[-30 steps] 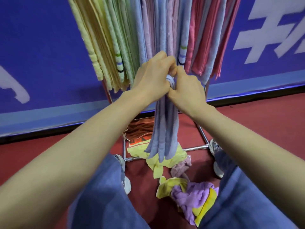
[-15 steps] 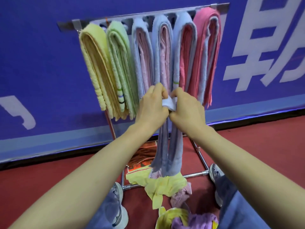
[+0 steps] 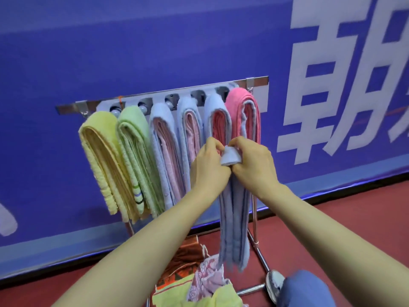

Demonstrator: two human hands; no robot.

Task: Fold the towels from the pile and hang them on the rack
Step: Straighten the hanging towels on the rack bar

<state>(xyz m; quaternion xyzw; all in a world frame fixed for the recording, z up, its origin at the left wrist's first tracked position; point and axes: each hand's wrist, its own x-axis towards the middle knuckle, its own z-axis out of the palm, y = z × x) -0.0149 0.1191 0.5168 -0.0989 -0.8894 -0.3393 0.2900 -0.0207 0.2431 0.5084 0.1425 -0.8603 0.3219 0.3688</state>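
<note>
Fabric of the blue towel [image 3: 234, 218] hangs folded just before the rack [image 3: 261, 80], its top pinched by both left hand [image 3: 209, 171] and right hand [image 3: 254, 170]. Loose towels [image 3: 199, 286] lie at the rack's foot.

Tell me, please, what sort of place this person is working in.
Probably a sports hall or event venue, not a home: a red court-like floor, a large blue banner with white characters along the wall, and a freestanding metal rack standing on it.

Banner text: large white character 朝 [image 3: 332, 85], printed on the blue banner [image 3: 155, 52], up and right of the right hand [image 3: 254, 167].
Far left of the left hand [image 3: 208, 171]: white stroke fragment [image 3: 6, 220], cut off, unreadable.
</note>
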